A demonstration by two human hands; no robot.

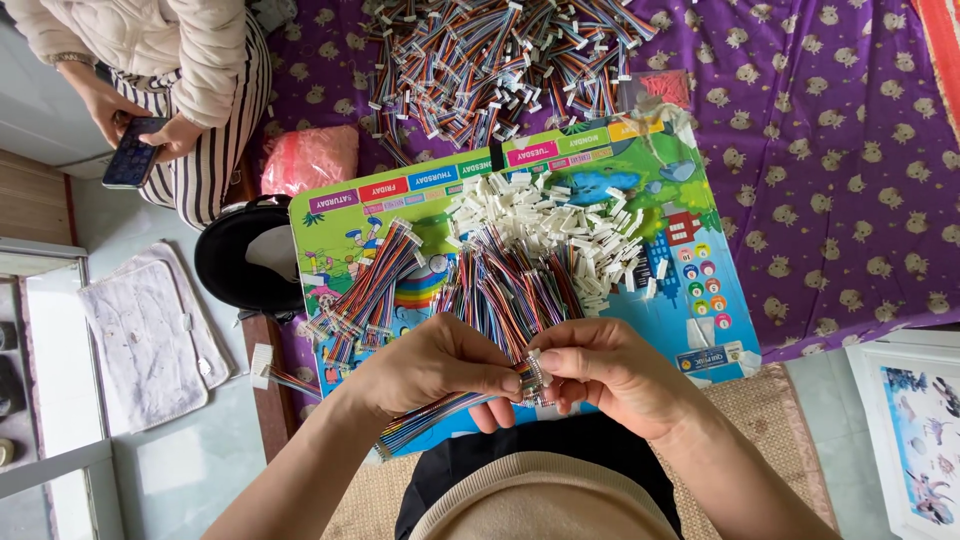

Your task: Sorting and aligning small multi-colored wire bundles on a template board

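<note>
Hands, two, are meeting above the lap: left hand (435, 365) is pinching one rainbow ribbon cable (440, 412), right hand (600, 370) is closing fingertips on its white connector (533, 378); one picture board (700, 250) is lying ahead.

The left hand (435, 365) and right hand (605, 370) hid most of the white connector (532, 378); the seated person (170, 70) was cut off.

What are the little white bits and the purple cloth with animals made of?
The small white connector pieces look like hard matte plastic: blocky, moulded shapes. The purple animal-print cloth seems woven fabric: soft and slightly wrinkled.
</note>
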